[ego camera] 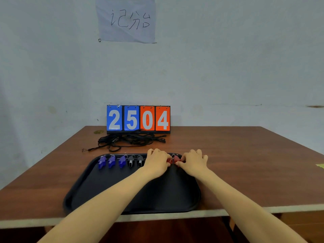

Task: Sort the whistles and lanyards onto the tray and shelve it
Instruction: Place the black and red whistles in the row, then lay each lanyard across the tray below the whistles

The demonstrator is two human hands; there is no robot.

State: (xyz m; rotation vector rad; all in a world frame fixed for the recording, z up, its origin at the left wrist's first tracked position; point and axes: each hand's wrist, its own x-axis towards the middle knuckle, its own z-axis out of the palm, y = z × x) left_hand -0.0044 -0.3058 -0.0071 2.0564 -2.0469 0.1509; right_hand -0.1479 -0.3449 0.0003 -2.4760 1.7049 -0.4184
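A black tray [108, 188] lies on the brown table near its front edge. Along the tray's far rim stand three blue whistles [111, 161] and two black whistles [135, 161] in a row. To their right lie red whistles [172, 160], partly covered by my fingers. My left hand [156, 163] rests on the left red whistle, fingers curled over it. My right hand [194, 162] pinches the right red whistle. A tangle of black lanyards [129, 140] lies on the table beyond the tray, apart from it.
A flip scoreboard [138, 119] reading 2504 stands at the table's back edge against the wall, right behind the lanyards. A paper sign [125, 19] with handwriting hangs on the wall above. Bare table top [245, 163] extends to the right of the tray.
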